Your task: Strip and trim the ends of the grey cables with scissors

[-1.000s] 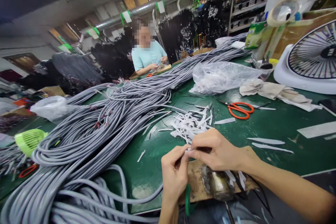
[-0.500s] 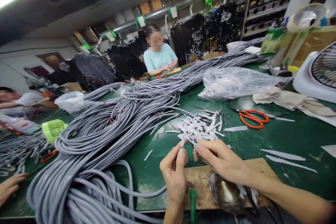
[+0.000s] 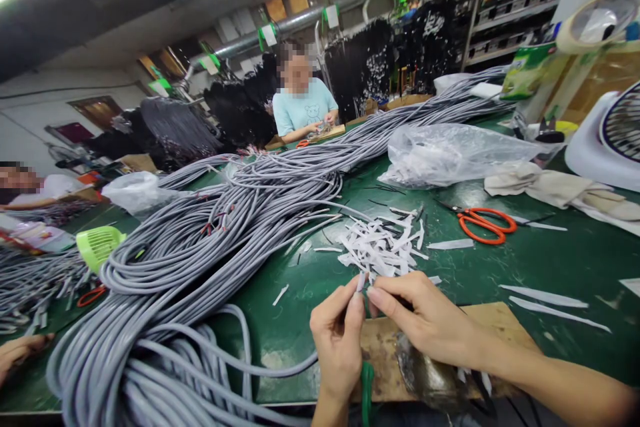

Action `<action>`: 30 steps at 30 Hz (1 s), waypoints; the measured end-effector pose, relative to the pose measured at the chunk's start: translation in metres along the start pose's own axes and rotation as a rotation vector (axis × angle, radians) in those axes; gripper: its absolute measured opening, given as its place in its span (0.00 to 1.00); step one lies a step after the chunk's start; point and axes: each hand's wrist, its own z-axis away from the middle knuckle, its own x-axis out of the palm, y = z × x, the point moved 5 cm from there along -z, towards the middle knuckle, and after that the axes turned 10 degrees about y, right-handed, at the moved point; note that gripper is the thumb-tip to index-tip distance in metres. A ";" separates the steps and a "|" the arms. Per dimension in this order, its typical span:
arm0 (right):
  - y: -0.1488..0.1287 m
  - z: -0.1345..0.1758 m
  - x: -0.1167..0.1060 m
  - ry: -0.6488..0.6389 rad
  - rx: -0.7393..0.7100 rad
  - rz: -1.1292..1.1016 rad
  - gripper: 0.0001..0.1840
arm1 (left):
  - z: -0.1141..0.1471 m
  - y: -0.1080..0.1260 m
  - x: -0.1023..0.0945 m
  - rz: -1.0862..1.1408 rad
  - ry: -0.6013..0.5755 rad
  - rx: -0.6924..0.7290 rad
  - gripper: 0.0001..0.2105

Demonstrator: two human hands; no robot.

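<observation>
My left hand (image 3: 339, 330) is closed, thumb and forefinger pinching the pale grey tip of a grey cable (image 3: 283, 372), which runs in from the left behind my wrist. Almost touching it, my right hand (image 3: 430, 313) is also closed, its thumb and forefinger pressed together at the cable tip. What sits between those right fingers is too small to make out. Just beyond my fingertips lies a heap of white strips (image 3: 380, 243). Below my hands is a wooden board (image 3: 385, 353) with a dark metal piece (image 3: 425, 370) and a green clip-like handle (image 3: 367, 390).
Big coils of grey cable (image 3: 200, 267) cover the left side of the green table (image 3: 540, 260). On the right lie orange-handled scissors (image 3: 485, 223), a plastic bag (image 3: 440, 153), gloves (image 3: 550, 187) and a white fan (image 3: 595, 140). A co-worker (image 3: 305, 110) sits opposite; another person's hand (image 3: 23, 353) shows at left.
My left hand has moved slightly right, bringing its pinched tip against my right fingertips. The right hand has shifted a little down. The view has tilted slightly.
</observation>
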 end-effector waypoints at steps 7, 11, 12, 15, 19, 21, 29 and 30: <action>-0.002 -0.001 -0.002 0.022 -0.018 -0.012 0.20 | 0.000 0.003 0.004 -0.010 -0.040 0.009 0.11; -0.004 -0.001 -0.005 0.050 -0.032 -0.055 0.20 | 0.000 0.012 0.007 -0.027 -0.015 0.062 0.10; -0.004 -0.001 -0.005 0.041 -0.034 -0.057 0.20 | 0.000 0.013 0.006 -0.034 0.004 0.069 0.09; -0.003 0.000 -0.003 -0.002 -0.033 -0.051 0.20 | 0.001 0.011 0.004 -0.051 0.031 0.068 0.09; -0.002 0.001 -0.002 -0.023 -0.027 -0.015 0.20 | 0.003 0.004 0.002 -0.046 0.007 0.050 0.10; -0.002 0.001 -0.002 -0.023 -0.022 -0.004 0.21 | 0.004 0.002 0.002 -0.039 0.002 0.047 0.10; -0.005 0.001 -0.004 -0.006 -0.015 0.003 0.20 | 0.005 0.004 0.002 -0.035 -0.007 0.078 0.12; -0.005 0.001 -0.004 0.001 -0.020 -0.005 0.20 | 0.005 0.006 0.003 -0.046 -0.017 0.094 0.12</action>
